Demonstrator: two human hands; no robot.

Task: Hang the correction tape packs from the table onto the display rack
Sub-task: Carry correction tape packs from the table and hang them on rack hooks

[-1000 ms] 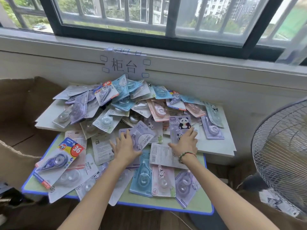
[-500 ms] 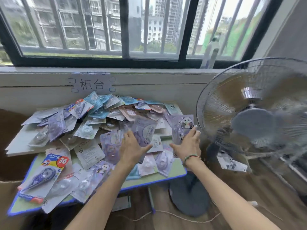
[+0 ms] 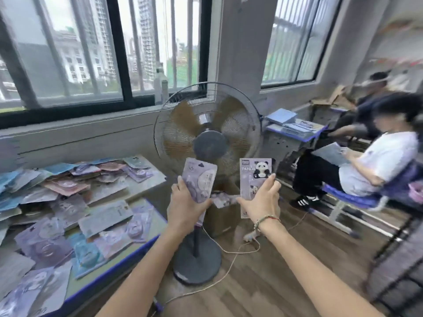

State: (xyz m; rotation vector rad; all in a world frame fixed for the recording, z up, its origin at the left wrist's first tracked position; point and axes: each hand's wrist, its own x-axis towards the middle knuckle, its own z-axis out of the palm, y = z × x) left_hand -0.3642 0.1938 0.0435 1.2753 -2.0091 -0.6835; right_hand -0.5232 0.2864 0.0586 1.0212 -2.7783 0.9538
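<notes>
Meanwhile, loose correction tape packs [image 3: 75, 202] are lying heaped across the table [image 3: 146, 242] to its right edge. Off that edge, the left hand [image 3: 186, 208] is gripping a purple pack [image 3: 201, 181] upright, and the right hand [image 3: 261, 200] is pinching a panda pack [image 3: 255, 177], hang holes uppermost, probably for hooking; no display rack is showing.

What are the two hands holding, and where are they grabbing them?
The left hand grips a purple pack by its lower part. The right hand holds the panda pack by its lower half.
</notes>
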